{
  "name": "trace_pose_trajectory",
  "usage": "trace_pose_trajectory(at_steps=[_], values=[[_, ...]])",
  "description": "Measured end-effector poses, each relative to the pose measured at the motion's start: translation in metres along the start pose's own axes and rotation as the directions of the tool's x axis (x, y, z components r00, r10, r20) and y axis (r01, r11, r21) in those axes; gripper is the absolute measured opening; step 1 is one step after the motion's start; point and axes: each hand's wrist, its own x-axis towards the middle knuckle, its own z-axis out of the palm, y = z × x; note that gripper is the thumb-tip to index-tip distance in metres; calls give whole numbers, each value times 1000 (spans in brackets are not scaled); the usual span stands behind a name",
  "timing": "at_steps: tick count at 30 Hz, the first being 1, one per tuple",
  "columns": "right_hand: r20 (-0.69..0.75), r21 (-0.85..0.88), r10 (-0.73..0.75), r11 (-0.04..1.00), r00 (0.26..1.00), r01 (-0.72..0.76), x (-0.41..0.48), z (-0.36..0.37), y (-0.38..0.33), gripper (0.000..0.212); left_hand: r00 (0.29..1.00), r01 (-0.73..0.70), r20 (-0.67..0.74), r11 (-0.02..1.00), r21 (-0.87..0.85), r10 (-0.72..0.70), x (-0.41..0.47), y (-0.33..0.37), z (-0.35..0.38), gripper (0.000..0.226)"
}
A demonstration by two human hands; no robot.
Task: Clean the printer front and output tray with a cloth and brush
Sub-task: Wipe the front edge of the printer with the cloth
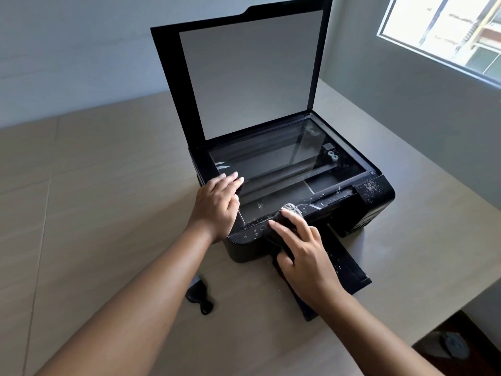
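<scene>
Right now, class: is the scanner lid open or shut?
Open. The scanner lid stands raised at the back, pale underside showing, leaving the scanner glass uncovered.

Walls (81, 50): painted pale grey-blue.
Window (444, 28): set at upper right, lit by daylight.
Table (108, 185): topped in seamed beige.

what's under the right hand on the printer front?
A dark cloth, held by the right hand against the control panel, its tail hanging down the front. The power button shows to the left; panel parts beneath cloth and hand are covered.
</scene>
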Motion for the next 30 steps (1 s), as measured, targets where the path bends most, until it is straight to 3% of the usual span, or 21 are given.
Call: trace_pose_trajectory(at_steps=[2, 6, 10, 13, 16, 23, 27, 30], values=[[-38, -7, 44, 999, 998, -44, 0, 3, -5, 61, 1000, -3, -9, 1000, 3, 3, 0, -1, 0, 54], [36, -77, -65, 995, 997, 68, 11, 10, -30, 56, 1000, -9, -11, 1000, 14, 9, 1, -2, 0, 53], [99, -129, -50, 990, 994, 63, 12, 8, -33, 56, 1000, -5, 4, 1000, 13, 5, 0, -1, 1, 53], [56, -196, -11, 980, 998, 22, 16, 2, -19, 54, 1000, -3, 8, 1000, 18, 2, 1, 0, 0, 53], [46, -162, -5, 987, 999, 12, 23, 2, -23, 47, 1000, 4, 6, 1000, 19, -4, 0, 0, 0, 53], [205, -152, -131, 975, 970, 164, 33, -19, -19, 43, 1000, 2, -6, 1000, 2, -2, 1, -2, 2, 52], [167, -182, -87, 976, 982, 117, 35, -14, -30, 34, 1000, 12, -4, 1000, 4, -11, 1, -1, 2, 52], [184, -132, -134, 978, 974, 160, 30, -5, -42, 36, 1000, 16, 0, 1000, 6, -16, 2, -1, 2, 54]])
